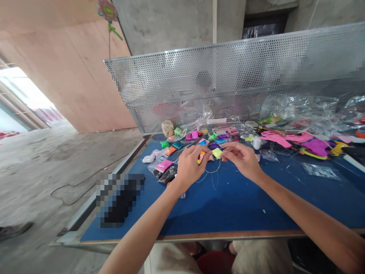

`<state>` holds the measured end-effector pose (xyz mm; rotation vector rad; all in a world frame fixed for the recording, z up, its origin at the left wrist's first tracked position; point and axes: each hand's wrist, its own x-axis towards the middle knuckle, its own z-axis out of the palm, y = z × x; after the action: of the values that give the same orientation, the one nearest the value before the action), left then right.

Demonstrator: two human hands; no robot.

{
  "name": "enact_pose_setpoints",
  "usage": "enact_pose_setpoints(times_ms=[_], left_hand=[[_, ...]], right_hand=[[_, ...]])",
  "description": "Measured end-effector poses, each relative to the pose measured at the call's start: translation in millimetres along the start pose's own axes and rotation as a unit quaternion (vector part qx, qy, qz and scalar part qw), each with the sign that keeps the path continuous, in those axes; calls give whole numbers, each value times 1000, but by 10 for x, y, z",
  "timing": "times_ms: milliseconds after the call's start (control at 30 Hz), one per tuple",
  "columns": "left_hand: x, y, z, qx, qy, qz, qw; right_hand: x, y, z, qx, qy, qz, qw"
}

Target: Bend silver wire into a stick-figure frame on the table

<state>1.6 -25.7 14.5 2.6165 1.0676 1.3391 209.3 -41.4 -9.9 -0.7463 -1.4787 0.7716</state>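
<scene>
Both hands meet above the blue tabletop (228,205), near its far side. My left hand (189,165) is curled with thumb and fingers pinched. My right hand (241,158) is pinched too. Between the two runs a thin wire or thread (212,171) that loops down onto the table. Just behind the fingertips lie small packets of coloured clay, a yellow-green one (217,153) closest. Whether the fingers also touch a packet I cannot tell.
Several clay packets in pink (164,165), green, orange and purple lie left of and behind the hands. Clear plastic bags (308,108) and pink and purple foam shapes (285,139) crowd the right. A perforated metal screen (228,76) stands behind. A pixelated dark object (119,199) sits at the table's left.
</scene>
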Motion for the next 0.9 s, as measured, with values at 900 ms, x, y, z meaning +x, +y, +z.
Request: enact_pose_setpoints(times_ms=[900], left_hand=[[45,-53,-114,-90,34,-72,993]], right_hand=[[10,-71,-69,-98,204,-81,971]])
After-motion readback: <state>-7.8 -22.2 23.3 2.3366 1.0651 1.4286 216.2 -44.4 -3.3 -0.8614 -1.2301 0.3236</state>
